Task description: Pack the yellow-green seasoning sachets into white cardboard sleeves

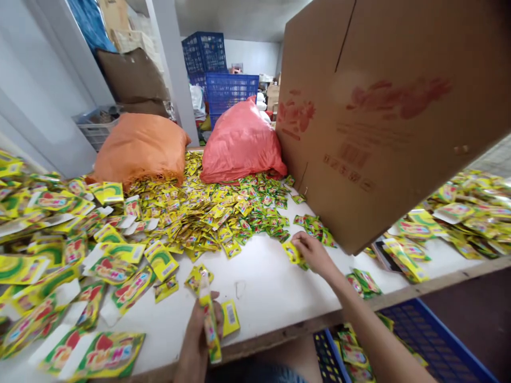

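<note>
Near the table's front edge my left hand (195, 332) is closed around a small yellow and green carton (211, 330), held upright with its narrow side toward me. Its white upper end appears raised. Farther forward and to the right, my right hand (313, 252) has its fingers pinched at a yellow sachet (292, 253), low over the white table (267, 282). A yellow carton (230, 318) with a barcode lies just right of my left hand. Beyond both hands spreads a heap of small yellow and green sachets (207, 213).
Many flattened cartons (114, 348) cover the left side. An orange sack (139, 143) and a red sack (243, 141) stand behind the heap. A large cardboard box (359, 122) leans over the right. Below the edge is a blue crate (443, 340) holding sachets.
</note>
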`<state>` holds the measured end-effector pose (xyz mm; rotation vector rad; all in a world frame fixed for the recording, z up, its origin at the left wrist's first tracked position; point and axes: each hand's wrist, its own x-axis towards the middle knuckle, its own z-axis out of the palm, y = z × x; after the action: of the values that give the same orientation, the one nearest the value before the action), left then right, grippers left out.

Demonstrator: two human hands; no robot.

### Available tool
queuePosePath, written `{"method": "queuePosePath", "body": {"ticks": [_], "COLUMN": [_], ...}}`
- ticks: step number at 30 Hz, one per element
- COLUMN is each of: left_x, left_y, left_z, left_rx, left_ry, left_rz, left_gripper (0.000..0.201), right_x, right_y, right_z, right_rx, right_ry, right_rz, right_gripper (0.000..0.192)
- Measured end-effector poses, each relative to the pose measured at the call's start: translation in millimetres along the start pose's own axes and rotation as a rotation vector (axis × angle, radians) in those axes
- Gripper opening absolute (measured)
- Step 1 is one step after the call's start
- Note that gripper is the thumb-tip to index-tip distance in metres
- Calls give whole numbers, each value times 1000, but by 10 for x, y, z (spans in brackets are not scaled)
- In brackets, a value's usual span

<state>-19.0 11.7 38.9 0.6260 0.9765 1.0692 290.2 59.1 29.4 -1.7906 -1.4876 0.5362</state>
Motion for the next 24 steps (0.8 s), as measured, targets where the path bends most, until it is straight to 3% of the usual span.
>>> {"method": "queuePosePath", "body": {"ticks": [3, 7, 10, 13, 17, 22, 24], "left_x": [14, 66, 111, 148, 173, 164, 168], "left_y": [-188, -320, -309, -295, -324, -378, -406], "left_z": [200, 337, 356, 333, 304, 381, 436], "left_rx": [3, 16, 17, 23, 76, 145, 115], "left_ry": [-73, -89, -106, -110, -136, -266, -308], "left_rz": [-94, -151, -173, -220, -234, -211, -200], "left_gripper": [45, 49, 58, 53, 44, 38, 36], "right_x": [-28, -71, -65, -41, 5, 136, 182], "right_y": [205, 284, 319, 363, 377, 304, 276], "right_z": [-317, -412, -451, -542, -666, -593, -502], "right_rx": [-44, -90, -102, -127, -212, -334, -359], "right_ry": [-33, -84, -121, -149, -186, -289, -335], "right_rz": [15, 25, 35, 38, 16, -104, -172], "right_gripper": [21, 22, 29, 34, 22, 8, 11]}}
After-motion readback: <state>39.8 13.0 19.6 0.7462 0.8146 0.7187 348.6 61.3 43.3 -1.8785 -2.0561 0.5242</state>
